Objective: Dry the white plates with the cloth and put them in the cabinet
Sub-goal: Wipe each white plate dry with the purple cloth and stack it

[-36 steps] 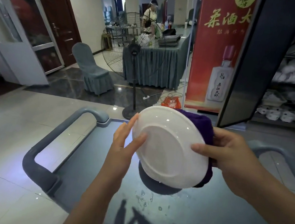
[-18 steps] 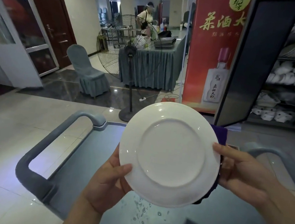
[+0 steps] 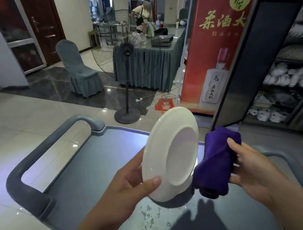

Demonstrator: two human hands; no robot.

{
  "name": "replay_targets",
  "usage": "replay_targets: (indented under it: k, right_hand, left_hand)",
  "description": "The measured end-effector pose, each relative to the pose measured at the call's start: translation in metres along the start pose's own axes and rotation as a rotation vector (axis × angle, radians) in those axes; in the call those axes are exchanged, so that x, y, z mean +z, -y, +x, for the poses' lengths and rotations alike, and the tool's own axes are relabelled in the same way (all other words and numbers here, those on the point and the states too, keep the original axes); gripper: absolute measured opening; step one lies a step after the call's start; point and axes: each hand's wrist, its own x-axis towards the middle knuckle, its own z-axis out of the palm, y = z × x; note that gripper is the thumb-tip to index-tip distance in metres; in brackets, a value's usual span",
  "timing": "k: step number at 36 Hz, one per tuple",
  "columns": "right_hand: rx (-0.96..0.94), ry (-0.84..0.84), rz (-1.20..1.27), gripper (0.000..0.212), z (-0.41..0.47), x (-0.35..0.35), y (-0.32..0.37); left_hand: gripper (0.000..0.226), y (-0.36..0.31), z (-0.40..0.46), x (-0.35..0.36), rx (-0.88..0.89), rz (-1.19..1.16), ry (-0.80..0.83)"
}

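My left hand (image 3: 129, 184) grips a white plate (image 3: 172, 153) by its lower left rim, thumb on the underside. The plate is turned edge-on with its underside facing me, held above the grey cart top (image 3: 103, 166). My right hand (image 3: 252, 168) holds a bunched purple cloth (image 3: 217, 160) just to the right of the plate, and cloth and plate are slightly apart. The cabinet (image 3: 289, 89) stands at the right with its dark door (image 3: 255, 60) swung open and white dishes on its shelves.
Water drops (image 3: 150, 218) lie on the cart top below the plate. Grey cart handles (image 3: 48, 152) curve at both sides. Beyond the cart stand a floor fan (image 3: 127, 100), a covered chair (image 3: 80, 70), a skirted table (image 3: 146, 67), a red banner (image 3: 214, 52) and a person (image 3: 143, 15).
The plate has turned from facing me flat to nearly edge-on. The cloth has come away from the plate's far side and is now held apart at the right.
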Motion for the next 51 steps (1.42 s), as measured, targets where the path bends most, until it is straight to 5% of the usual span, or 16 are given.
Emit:
replay_targets:
  k: [7, 14, 21, 38, 42, 47, 51]
  right_hand:
    - [-0.032, -0.001, -0.121, 0.021, 0.001, 0.062, 0.015]
    - [-0.308, -0.04, -0.153, 0.014, -0.016, 0.1, 0.022]
    - [-0.514, 0.01, -0.213, 0.03, -0.045, 0.138, 0.01]
    - [-0.716, 0.145, -0.495, 0.044, -0.053, 0.181, -0.022]
    - [-0.693, 0.139, -0.661, 0.049, -0.055, 0.18, -0.031]
    - [-0.832, 0.195, -1.105, 0.052, -0.063, 0.175, -0.038]
    - [-0.97, 0.291, -1.325, 0.057, -0.062, 0.166, -0.036]
  left_hand:
    - [0.071, -0.007, 0.012, -0.011, -0.067, 0.251, 0.222]
    - [0.07, -0.016, 0.021, -0.04, -0.046, 0.248, 0.243]
    - [0.075, -0.016, 0.028, -0.055, -0.001, 0.236, 0.262]
    - [0.076, 0.0, 0.046, -0.067, -0.072, 0.03, 0.188]
    - [0.068, 0.004, 0.051, -0.08, -0.135, -0.188, 0.218]
    - [0.065, 0.009, 0.046, -0.097, -0.293, -0.858, 0.191]
    - [0.065, 0.009, 0.05, -0.106, -0.426, -1.035, 0.14]
